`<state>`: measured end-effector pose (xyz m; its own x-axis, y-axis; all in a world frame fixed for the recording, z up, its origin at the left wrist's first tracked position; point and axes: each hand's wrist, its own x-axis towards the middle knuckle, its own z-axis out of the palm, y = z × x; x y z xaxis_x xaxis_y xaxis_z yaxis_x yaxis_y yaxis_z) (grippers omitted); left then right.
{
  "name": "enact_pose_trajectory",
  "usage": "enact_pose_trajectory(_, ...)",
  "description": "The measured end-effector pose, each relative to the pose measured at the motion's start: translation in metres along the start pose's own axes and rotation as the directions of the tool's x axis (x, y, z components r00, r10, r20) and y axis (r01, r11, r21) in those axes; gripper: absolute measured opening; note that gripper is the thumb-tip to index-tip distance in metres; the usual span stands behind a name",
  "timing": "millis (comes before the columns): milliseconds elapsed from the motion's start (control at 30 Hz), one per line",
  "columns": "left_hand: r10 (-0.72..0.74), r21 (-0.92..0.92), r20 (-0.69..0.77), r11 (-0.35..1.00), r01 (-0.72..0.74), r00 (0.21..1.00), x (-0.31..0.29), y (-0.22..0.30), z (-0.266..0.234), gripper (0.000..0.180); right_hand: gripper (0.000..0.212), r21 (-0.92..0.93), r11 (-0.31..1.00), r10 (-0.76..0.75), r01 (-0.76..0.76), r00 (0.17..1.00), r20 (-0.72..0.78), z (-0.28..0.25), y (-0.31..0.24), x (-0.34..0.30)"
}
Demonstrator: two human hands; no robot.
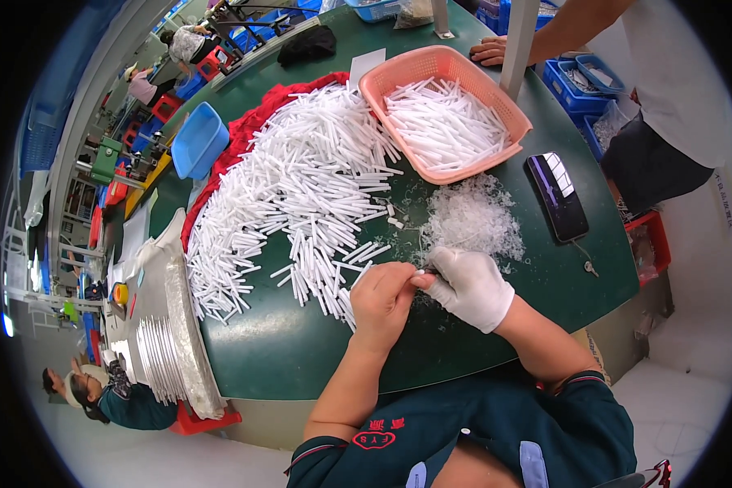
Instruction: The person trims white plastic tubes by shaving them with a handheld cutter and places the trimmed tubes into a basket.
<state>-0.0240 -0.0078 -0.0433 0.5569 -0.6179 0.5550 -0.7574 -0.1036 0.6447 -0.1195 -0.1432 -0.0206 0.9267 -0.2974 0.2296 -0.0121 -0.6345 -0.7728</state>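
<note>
Bare and pinched closed, my left hand [381, 302] meets my right hand [473, 289] near the table's front edge. The right one wears a white glove and is closed too, with thumb and fingertips exposed. A small white end, like that of a tube, shows between the fingertips, beside something thin and dark that I cannot make out. Left of and beyond my hands spreads a big heap of short white tubes [301, 187]. Just beyond the gloved hand lies a pile of clear, whitish shavings [473, 218]. More white tubes fill a pink plastic basket [516, 130] behind it.
The green table [293, 366] carries a black phone [557, 195] on the right and a blue tray [199, 142] at the left edge. Red cloth [248, 130] lies under the heap. A metal post [519, 49] rises beside the basket. A co-worker's hand [490, 52] rests at the far edge.
</note>
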Motion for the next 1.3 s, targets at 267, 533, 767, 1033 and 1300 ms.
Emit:
enact_pose_trajectory(267, -0.009, 0.01, 0.016, 1.0, 0.009, 1.0, -0.0013, -0.0015, 0.0004, 0.015, 0.03, -0.008, 1.0, 0.006, -0.006, 1.0, -0.024, 0.0003, 0.0007, -0.0008)
enact_pose_trajectory(533, -0.001, 0.019, 0.029, 1.0, 0.001, 1.0, -0.0015, -0.0024, -0.0003, 0.017, 0.029, -0.057, 0.998, 0.005, -0.004, 1.0, 0.005, 0.0005, 0.0022, -0.0005)
enact_pose_trajectory(767, 0.004, 0.004, 0.042, 1.0, -0.004, 0.999, -0.001, -0.0017, -0.0012, 0.017, 0.028, -0.075, 0.997, 0.013, -0.012, 1.0, 0.012, -0.0003, 0.0021, 0.0001)
enact_pose_trajectory(1033, 0.034, -0.041, 0.057, 0.999, -0.032, 0.998, 0.0009, -0.001, -0.0015, 0.018, 0.033, -0.175, 0.984, -0.003, 0.006, 1.0, 0.02, -0.0018, 0.0002, 0.0005)
enact_pose_trajectory(1300, 0.016, -0.071, 0.052, 0.997, -0.013, 0.999, 0.002, 0.0009, -0.0023, 0.016, 0.034, -0.132, 0.991, 0.029, -0.019, 0.997, 0.076, -0.0035, -0.0002, 0.0019)
